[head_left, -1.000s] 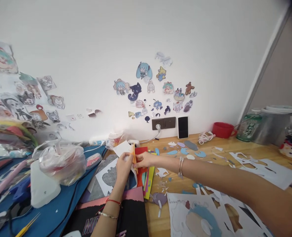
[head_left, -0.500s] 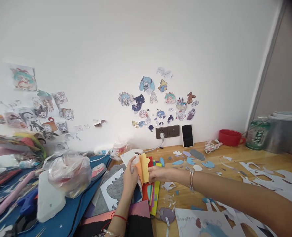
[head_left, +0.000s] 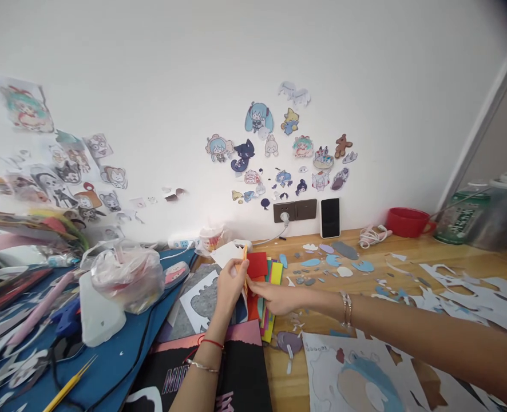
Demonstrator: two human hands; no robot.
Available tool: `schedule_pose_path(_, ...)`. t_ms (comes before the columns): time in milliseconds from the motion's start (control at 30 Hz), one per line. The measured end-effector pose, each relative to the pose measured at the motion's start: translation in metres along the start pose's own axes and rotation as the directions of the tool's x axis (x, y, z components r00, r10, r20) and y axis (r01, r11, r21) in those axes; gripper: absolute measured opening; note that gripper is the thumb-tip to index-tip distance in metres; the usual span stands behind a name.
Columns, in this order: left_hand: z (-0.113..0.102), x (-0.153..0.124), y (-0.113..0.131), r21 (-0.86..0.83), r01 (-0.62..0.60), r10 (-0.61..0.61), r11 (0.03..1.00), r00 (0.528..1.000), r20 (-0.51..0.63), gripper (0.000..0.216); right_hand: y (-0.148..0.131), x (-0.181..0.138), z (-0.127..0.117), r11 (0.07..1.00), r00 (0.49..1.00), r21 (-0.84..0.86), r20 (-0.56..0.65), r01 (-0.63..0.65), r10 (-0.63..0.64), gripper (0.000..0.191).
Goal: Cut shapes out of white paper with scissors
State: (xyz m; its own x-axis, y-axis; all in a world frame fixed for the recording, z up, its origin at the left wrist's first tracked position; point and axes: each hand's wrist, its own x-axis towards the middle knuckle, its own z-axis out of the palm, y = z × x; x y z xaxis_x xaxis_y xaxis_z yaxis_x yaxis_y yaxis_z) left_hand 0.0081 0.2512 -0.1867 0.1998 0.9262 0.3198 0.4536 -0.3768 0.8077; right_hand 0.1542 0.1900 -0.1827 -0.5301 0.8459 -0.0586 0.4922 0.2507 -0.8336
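Roughly mid-desk, both hands meet over a stack (head_left: 265,269) of coloured sheets, red on top, with yellow and green edges showing at its right. The left hand (head_left: 231,283) pinches an orange sheet (head_left: 245,264) between thumb and fingers, clenched on its lower part. The sheet stands almost upright and edge-on to the camera, so it reads as a thin line. Its long axis runs from the hand up and toward the far wall, and its top clears the fingers.

The right hand (head_left: 274,298) lies just right of it, palm down on the near part of the stack. Its fingers are stretched out to the left and their tips come close to the left hand. It grasps nothing that shows. Whether the fingertips touch the orange sheet's lower edge cannot be told.

So the sheet is in the left grip, rising far of it, and the stack lies directly right of the sheet, under the right hand. White paper (head_left: 226,253) sits just behind the left hand and a grey cut-out (head_left: 202,297) lies to its left. A plastic bag (head_left: 127,274) is further left, well apart. Blue scraps (head_left: 335,262) are scattered on the desk (head_left: 365,292) to the right.
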Motion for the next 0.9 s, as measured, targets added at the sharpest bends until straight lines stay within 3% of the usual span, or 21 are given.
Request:
schedule_pose_path(233,-0.001,0.000,0.000,0.146,0.044,-0.043,0.988,0.999,-0.016,0.022,-0.005,-0.035,-0.009,0.992,0.998,-0.123,0.066,0.018,-0.010,0.071)
schedule_pose_path(400,0.003,-0.003,0.001,0.189,0.043,-0.038,0.981,0.999,-0.032,0.022,0.004,-0.051,-0.006,0.992,0.988,-0.111,-0.149,-0.058,0.041,0.067)
schedule_pose_path(600,-0.005,-0.002,0.000,0.265,0.143,-0.116,0.954,0.987,-0.115,0.023,0.007,-0.033,0.001,0.990,0.951,0.048,-0.273,-0.136,0.144,0.071)
schedule_pose_path(900,-0.017,0.010,0.006,0.382,0.211,-0.197,0.900,0.977,-0.077,0.024,0.007,-0.036,0.014,0.923,0.929,0.384,-0.328,-0.036,0.173,0.087)
